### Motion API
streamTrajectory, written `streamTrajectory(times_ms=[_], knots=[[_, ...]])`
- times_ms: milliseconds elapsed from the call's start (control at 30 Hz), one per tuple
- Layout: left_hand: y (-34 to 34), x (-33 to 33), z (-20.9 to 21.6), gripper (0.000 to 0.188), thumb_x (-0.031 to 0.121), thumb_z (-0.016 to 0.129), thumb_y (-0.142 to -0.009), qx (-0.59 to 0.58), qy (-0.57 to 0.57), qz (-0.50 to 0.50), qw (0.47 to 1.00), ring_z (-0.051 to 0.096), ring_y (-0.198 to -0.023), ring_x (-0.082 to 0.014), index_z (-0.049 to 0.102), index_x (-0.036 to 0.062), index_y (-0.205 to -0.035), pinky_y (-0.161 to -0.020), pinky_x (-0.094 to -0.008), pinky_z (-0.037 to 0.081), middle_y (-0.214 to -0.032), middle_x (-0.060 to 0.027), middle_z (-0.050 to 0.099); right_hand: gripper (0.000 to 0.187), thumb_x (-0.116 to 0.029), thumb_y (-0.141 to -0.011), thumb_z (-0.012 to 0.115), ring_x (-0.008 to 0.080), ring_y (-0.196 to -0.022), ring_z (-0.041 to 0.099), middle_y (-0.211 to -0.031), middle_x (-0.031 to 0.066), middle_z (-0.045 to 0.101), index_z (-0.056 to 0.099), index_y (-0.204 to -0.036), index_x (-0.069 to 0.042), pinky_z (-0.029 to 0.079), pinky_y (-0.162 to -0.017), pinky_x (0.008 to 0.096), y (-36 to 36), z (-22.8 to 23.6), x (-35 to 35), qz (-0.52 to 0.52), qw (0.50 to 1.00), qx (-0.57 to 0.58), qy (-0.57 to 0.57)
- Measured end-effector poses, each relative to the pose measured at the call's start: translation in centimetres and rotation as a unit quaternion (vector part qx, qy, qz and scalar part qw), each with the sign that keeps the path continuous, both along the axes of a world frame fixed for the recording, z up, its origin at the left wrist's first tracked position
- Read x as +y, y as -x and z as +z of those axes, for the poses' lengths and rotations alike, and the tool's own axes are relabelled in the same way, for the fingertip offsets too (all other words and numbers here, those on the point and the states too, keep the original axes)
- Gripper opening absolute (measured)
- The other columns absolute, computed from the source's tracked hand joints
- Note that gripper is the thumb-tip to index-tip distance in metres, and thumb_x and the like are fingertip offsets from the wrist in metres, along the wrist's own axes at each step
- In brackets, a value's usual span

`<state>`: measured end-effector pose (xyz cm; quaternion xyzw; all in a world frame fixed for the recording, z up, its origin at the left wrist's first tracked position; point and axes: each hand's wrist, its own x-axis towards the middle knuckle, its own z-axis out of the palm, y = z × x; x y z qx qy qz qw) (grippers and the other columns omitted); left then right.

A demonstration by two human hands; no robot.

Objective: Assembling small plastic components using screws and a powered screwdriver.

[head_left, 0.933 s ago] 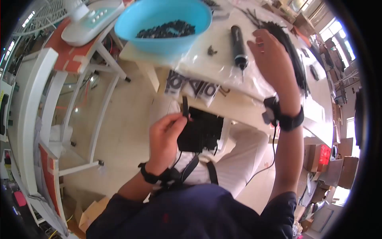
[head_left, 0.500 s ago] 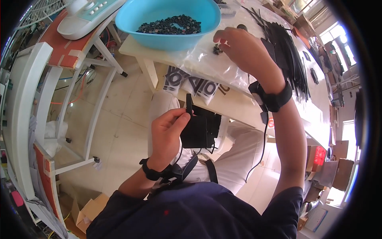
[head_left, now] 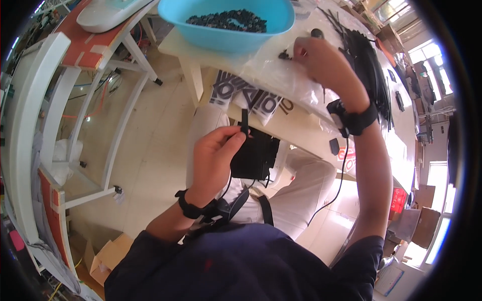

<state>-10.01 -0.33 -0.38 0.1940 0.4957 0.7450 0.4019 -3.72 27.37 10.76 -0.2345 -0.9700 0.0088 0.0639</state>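
Note:
My left hand is closed, pinching a short, flat black strip that stands upright between thumb and fingers above my lap. Just behind it, a black rectangular piece with an uneven right edge rests over my lap. Over the table, my right hand has its fingers curled together; whatever is in them, if anything, is hidden. A few small black parts lie on clear plastic sheeting beside those fingertips. Beyond the hand stands a dark round-topped object.
A blue basin of small black parts stands on the table's far left. Long black strips lie in a bundle at the right. Printed plastic bags sit under the tabletop. A white-framed stand is at left, an opened cardboard box below.
My right hand has drawn its fingers in and shifted slightly right, away from the small parts. My left hand still pinches the strip. The whole view has shifted a little.

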Motion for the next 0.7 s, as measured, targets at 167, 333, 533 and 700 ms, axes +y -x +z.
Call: streamTrajectory(times_ms=[167,333,533,700], knots=[[-0.4,0.2,0.8,0.017,0.000,0.058,-0.095,-0.017,-0.024,-0.003,1.000,0.062,-0.088,-0.0071,0.067,-0.0077,-0.107,-0.080,-0.0205,0.046,-0.098,-0.0066,0.071,0.014,-0.016,-0.087,0.061,0.0339,-0.081,0.068,-0.087,0.0144,0.070,0.067,-0.094,-0.006,0.053,-0.073,0.0423,-1.0,0.1,0.1,0.003,0.997,0.080,-0.001],[-1.1,-0.3,1.6,0.017,0.000,0.059,-0.096,0.000,-0.012,-0.009,1.000,0.061,-0.084,-0.0061,0.067,-0.0076,-0.108,-0.076,-0.0193,0.045,-0.097,-0.0058,0.071,0.015,-0.016,-0.086,0.061,0.0333,-0.083,0.068,-0.088,0.0121,0.070,0.069,-0.097,-0.008,0.054,-0.075,0.0412,-0.2,-1.7,0.7,0.023,0.999,0.021,-0.025],[-2.1,-0.7,1.8,0.018,0.003,0.062,-0.096,0.016,-0.038,-0.025,0.999,0.064,-0.090,-0.0081,0.068,-0.0067,-0.110,-0.082,-0.0216,0.049,-0.099,-0.0063,0.071,0.015,-0.013,-0.091,0.058,0.0321,-0.083,0.068,-0.090,0.0130,0.071,0.069,-0.097,-0.004,0.054,-0.075,0.0385,-2.3,-0.6,1.2,0.028,0.988,0.151,-0.007],[-2.2,-0.9,1.5,0.020,0.001,0.060,-0.096,0.020,-0.094,-0.045,0.994,0.066,-0.094,-0.0151,0.065,-0.0076,-0.114,-0.087,-0.0267,0.050,-0.105,-0.0119,0.070,0.013,-0.009,-0.095,0.061,0.0078,-0.079,0.059,-0.091,0.0051,0.068,0.064,-0.100,0.002,0.048,-0.067,0.0241,-7.1,1.9,-9.2,-0.011,0.908,0.278,0.314]])
